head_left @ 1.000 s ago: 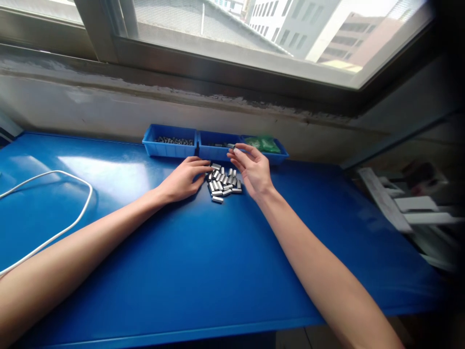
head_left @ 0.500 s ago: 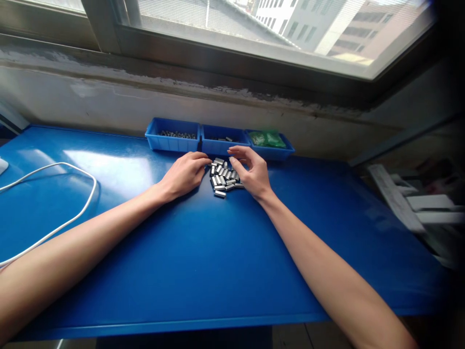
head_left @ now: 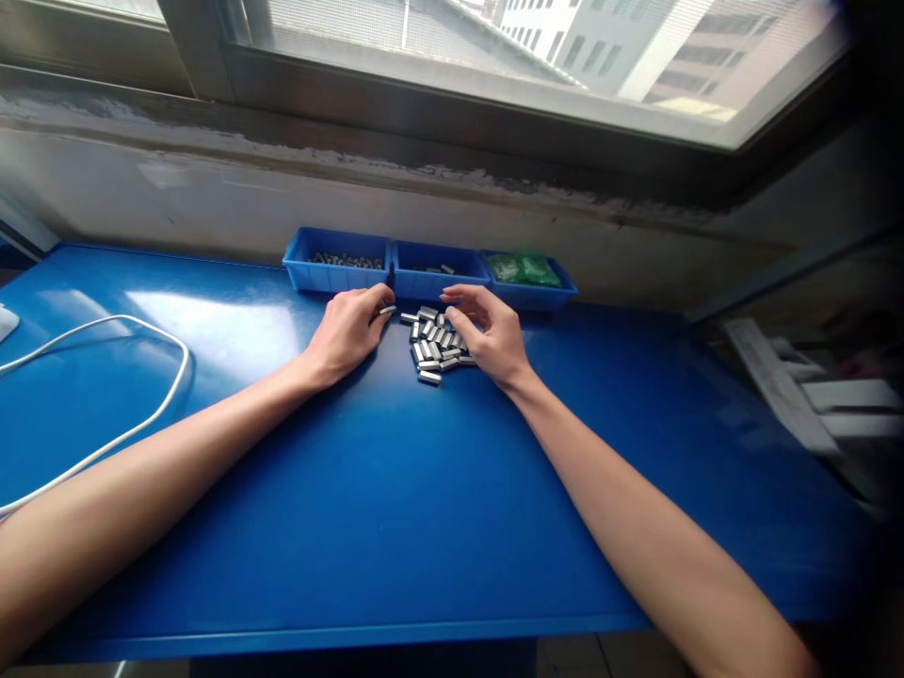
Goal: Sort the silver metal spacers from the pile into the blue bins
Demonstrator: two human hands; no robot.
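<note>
A small metal piece (head_left: 387, 310) is pinched between the thumb and fingertips of my left hand (head_left: 346, 331), just left of the pile. Several silvery metal pieces (head_left: 432, 350) lie heaped on the blue table (head_left: 395, 508). At the pile's right edge rests my right hand (head_left: 494, 334), its thumb and fingers apart in a curved shape, with nothing seen between them. Its palm side and some pieces near it are partly hidden.
Behind the pile, three joined blue bins stand by the wall: the left bin (head_left: 339, 277) has small metal parts, the middle bin (head_left: 442, 284) a few pieces, the right bin (head_left: 537, 294) green bags. A white cable (head_left: 166, 400) curls at left.
My left hand has drawn back a little to the left, away from the pile, and a metal piece now shows in its fingers. My right hand has hardly moved.
</note>
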